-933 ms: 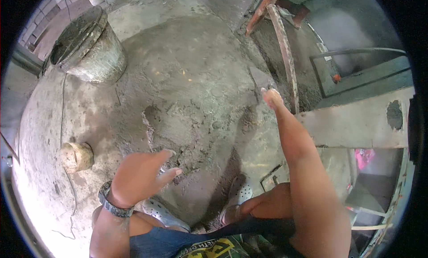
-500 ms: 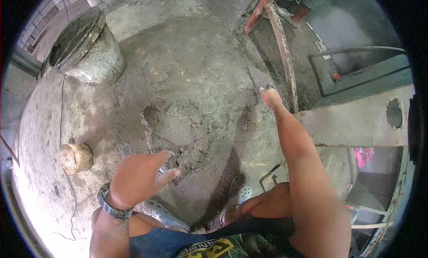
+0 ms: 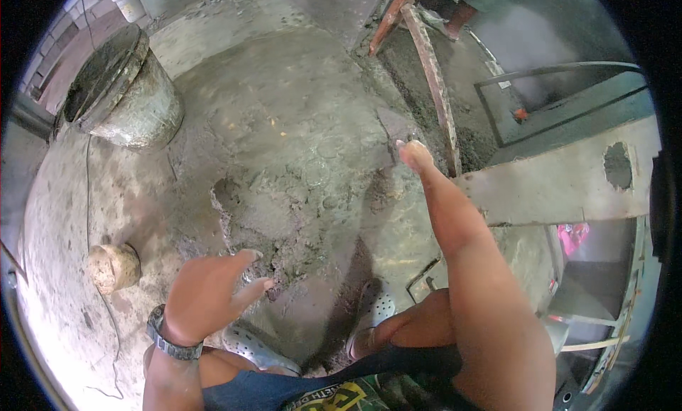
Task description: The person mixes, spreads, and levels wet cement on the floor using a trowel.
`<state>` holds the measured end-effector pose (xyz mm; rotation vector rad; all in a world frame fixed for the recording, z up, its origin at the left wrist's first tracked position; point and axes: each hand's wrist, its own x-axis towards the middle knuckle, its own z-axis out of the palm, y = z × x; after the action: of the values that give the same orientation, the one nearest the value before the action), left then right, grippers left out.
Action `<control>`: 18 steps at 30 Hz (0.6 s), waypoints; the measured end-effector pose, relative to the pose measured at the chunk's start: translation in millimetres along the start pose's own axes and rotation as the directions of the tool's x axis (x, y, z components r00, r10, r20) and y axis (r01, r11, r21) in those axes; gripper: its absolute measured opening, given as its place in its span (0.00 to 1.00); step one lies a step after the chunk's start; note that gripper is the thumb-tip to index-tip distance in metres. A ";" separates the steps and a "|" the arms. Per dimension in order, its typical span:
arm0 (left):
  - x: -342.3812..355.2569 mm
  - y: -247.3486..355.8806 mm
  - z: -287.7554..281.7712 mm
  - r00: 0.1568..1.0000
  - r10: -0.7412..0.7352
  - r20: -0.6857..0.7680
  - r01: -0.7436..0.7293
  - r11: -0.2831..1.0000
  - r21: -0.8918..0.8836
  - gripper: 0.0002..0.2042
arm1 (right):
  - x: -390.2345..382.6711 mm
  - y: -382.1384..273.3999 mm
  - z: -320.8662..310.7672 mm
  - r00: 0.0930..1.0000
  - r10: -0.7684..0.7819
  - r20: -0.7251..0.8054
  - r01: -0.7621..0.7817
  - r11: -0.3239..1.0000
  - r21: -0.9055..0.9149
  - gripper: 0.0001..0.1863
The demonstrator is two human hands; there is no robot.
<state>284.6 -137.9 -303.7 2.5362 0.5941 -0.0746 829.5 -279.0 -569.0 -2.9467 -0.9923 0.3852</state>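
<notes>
My right hand [image 3: 415, 156] is stretched far forward, its fingers closed round the handle of a grey pointed trowel [image 3: 395, 124]. The blade lies at floor level, close to a narrow wooden strip, and is coated in the same grey as the floor. My left hand [image 3: 213, 290], with a dark watch on its wrist, hangs over the near edge of a wet mortar heap [image 3: 273, 223]. Its thumb and fingers are apart with nothing between them. The mortar is lumpy, with a hollow on its left side.
A mortar-smeared bucket [image 3: 145, 105] stands at the far left, and a small crusted pot [image 3: 114, 268] nearer. A cable [image 3: 88, 191] runs along the left floor. Wooden strips [image 3: 435, 84] and a pale board [image 3: 540, 187] border the right. Another person's foot [image 3: 455, 29] shows at the far right.
The whole view has shifted slightly, so most things sit further left. My right hand stays at the wooden strip with the trowel; my left hand remains open by the mortar.
</notes>
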 end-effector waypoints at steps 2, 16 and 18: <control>0.1 1.3 -1.5 1.000 -0.007 0.000 0.007 1.000 -0.005 0.23 | 2.6 1.0 -0.6 0.998 0.009 0.056 -0.009 1.000 -0.002 0.40; -7.6 0.2 -4.9 0.999 -0.035 -0.005 0.035 0.999 0.033 0.21 | 7.2 -19.1 23.0 0.967 0.137 0.216 -0.155 0.985 0.072 0.33; 0.9 4.0 -3.7 1.000 0.009 -0.006 -0.009 1.000 0.002 0.21 | 37.1 53.9 26.3 0.987 0.057 0.151 -0.043 0.995 -0.093 0.34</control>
<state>286.9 -138.6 -298.7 2.5413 0.5851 -0.0647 884.0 -301.7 -607.6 -3.0666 -0.9758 0.5927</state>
